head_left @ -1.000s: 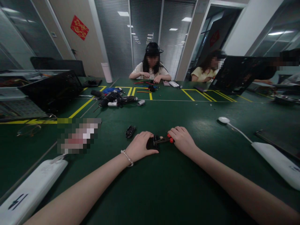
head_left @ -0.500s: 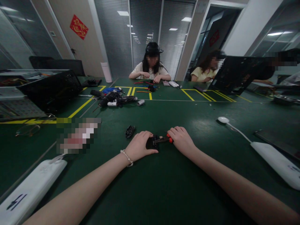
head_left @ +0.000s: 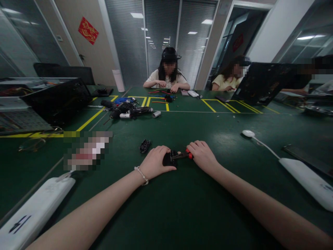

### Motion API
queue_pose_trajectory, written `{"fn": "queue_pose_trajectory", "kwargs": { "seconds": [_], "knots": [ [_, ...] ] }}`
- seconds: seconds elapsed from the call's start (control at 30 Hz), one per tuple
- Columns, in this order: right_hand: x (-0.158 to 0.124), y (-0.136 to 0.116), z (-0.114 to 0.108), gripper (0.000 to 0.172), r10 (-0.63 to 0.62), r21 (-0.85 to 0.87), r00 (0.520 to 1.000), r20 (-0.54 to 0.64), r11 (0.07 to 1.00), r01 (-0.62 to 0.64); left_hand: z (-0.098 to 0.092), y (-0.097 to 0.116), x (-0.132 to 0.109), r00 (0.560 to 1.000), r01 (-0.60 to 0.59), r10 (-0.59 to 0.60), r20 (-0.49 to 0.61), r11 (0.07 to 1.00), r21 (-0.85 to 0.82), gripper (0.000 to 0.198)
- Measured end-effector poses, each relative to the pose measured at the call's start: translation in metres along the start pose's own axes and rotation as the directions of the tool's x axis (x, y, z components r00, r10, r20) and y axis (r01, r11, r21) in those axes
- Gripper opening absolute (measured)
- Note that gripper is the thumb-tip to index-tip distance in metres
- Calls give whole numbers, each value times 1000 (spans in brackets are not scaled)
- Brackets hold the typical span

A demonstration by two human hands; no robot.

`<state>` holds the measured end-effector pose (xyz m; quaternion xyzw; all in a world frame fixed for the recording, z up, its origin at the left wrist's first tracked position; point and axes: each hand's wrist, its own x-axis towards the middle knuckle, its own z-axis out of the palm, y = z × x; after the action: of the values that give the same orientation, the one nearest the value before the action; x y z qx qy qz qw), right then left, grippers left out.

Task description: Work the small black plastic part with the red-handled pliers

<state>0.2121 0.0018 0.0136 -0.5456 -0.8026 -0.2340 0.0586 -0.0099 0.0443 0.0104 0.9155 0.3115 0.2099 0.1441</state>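
Note:
Near the middle of the green table, my left hand [head_left: 155, 160] grips a small black plastic part [head_left: 168, 160] between thumb and fingers. From the right, my right hand [head_left: 203, 155] is closed around the red handles of a pair of pliers [head_left: 183, 155]. The jaws point left and reach onto the black part; exactly what they touch is too small to make out. Just beyond my left hand lies another black part [head_left: 145, 146], with a ridged, uneven surface.
A power drill [head_left: 118, 113] lies among cables and small grey cylinders at the back left. White devices with cords lie at left [head_left: 41, 208] and right [head_left: 307, 180]. Eyeglasses [head_left: 33, 144] rest far left. A co-worker [head_left: 169, 74] sits opposite, handling coloured wires.
Both hands, the black part and the pliers keep nearly the same place. The whole view has shifted by a few pixels.

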Motion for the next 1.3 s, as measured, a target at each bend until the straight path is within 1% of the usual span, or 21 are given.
{"fn": "queue_pose_trajectory", "kwargs": {
  "seconds": [0.2,0.53,0.73,0.9,1.03,1.3],
  "knots": [
    [0,1,2,24,-16,16,1000,-3,1000,16,-1,1,1,1000,-10,10,-2,1000,12,55],
    [-1,3,0,33,-12,63,1000,-9,998,12,-2,1,1,1000,-4,4,-1,1000,14,54],
    [-3,5,1,35,8,87,1000,2,996,-8,-1,0,0,1000,5,-5,12,1000,13,55],
    [-2,4,0,31,28,64,999,23,997,-30,-2,2,1,1000,4,-5,11,1000,20,54],
    [-2,4,0,27,21,46,1000,13,999,-21,-2,2,1,1000,5,-6,9,1000,24,54],
    [-3,6,1,27,22,37,1000,20,999,-22,-4,4,1,1000,14,-14,22,1000,15,55]
  ]
}}
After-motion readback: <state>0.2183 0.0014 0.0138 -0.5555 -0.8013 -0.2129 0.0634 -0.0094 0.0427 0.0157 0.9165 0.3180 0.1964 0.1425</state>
